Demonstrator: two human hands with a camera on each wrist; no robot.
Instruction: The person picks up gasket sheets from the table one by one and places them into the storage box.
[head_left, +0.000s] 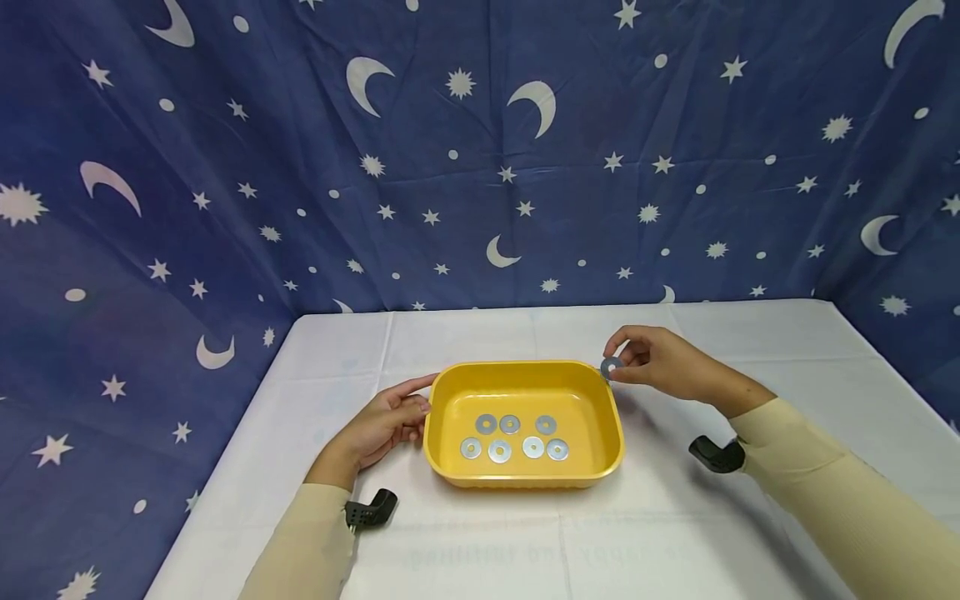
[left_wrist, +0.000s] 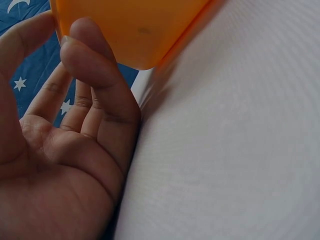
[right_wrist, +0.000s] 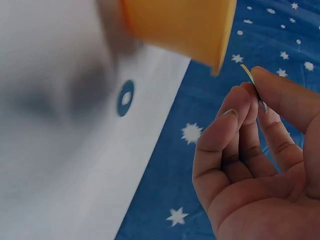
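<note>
A yellow plastic tray (head_left: 525, 482) sits in front of me, with several flat metal washers (head_left: 499, 452) lying in it. My left hand (head_left: 381, 427) rests at its left end, fingertips against the outer wall; in the left wrist view the fingers are loosely bent, not hooked round the rim. At the tray's right rim, my right hand (head_left: 660, 362) pinches a grey washer (head_left: 611, 369) between thumb and fingers. That washer appears almost edge-on in the right wrist view, where a second ring like a washer (right_wrist: 125, 98) shows against the white cloth.
A white cloth (head_left: 480, 550) covers the table under the tray. Dark blue fabric (head_left: 480, 200) with moons and stars hangs behind and along the sides. Both wrists wear a small black camera, one of them the left wrist camera (head_left: 371, 509).
</note>
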